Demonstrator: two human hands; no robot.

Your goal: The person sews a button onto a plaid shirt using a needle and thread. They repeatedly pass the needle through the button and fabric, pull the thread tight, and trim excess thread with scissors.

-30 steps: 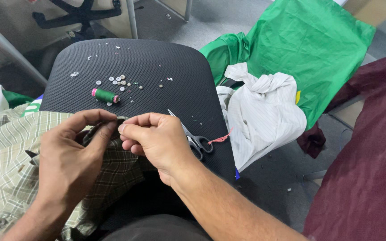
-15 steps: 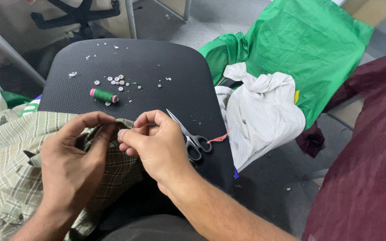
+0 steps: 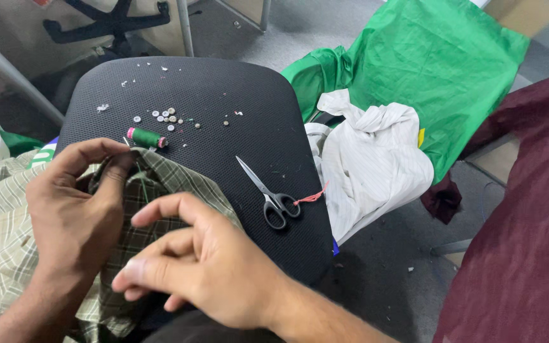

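The checked shirt (image 3: 160,190) lies on the black chair seat (image 3: 223,82). The left hand (image 3: 71,209) pinches its edge; the right hand (image 3: 204,267) has let go and pulled back, fingers loose, drawing green thread.

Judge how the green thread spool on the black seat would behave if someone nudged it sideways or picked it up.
The green thread spool lies on its side, so a nudge across its axis would probably roll it, though the textured black seat may slow it. It looks small, so likely light. Its rigid pink end rims suggest that it would keep its shape when pinched.
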